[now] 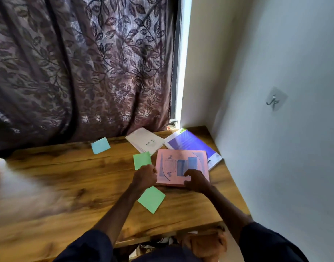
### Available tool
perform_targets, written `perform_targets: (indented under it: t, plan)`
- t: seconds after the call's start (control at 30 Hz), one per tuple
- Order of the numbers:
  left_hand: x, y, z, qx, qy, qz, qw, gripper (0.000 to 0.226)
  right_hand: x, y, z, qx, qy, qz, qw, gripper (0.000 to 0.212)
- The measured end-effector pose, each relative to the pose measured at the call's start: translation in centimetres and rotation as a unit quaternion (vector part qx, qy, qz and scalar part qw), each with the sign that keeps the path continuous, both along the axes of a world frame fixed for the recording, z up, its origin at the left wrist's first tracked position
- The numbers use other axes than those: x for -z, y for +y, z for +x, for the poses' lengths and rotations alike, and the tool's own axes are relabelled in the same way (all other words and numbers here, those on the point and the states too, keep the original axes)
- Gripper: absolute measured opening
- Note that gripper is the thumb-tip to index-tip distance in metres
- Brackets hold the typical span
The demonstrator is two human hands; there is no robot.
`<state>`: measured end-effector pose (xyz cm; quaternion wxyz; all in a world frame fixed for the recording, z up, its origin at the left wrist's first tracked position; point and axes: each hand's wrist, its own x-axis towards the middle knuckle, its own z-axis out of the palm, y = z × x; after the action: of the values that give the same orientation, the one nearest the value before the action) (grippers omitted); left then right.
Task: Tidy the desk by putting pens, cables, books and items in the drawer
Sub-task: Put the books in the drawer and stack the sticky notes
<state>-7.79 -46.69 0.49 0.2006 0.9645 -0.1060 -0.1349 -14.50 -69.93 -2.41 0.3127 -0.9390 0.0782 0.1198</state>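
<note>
Both hands are on the pink book (pixel 181 165) at the desk's (pixel 68 176) right end, left hand (pixel 144 176) clenched at its edge, right hand (pixel 195 181) gripping the near corner, so next comes lifting it towards the drawer below.

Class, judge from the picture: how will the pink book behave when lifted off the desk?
The pink book looks thin and soft-covered, so it will probably bend if lifted by one edge. It lies flat, so it should slide, not roll. Both hands, left and right, are at its near edge.
</note>
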Motion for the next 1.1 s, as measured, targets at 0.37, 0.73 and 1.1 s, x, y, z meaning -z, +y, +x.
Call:
perform_targets:
  t: [0.37, 0.73, 1.1]
  plan:
    - [6.0, -1.4, 1.8, -0.019, 0.139, 0.028, 0.99, 0.061, 3.1, -1.7, 1.4, 0.231, 0.087, -0.118, 0.962, 0.078]
    - [5.1, -1.0, 6.6, -0.229, 0.332, -0.299, 0.865, 0.044, 2.9, -2.9, 2.9, 0.425, 0.076, 0.048, 0.901, 0.079]
    - [3.3, -1.2, 6.0, -0.233, 0.396, -0.596, 0.659, 0.079, 1.4, 1.6, 2.3, 0.419, 0.102, 0.57, 0.699, 0.033]
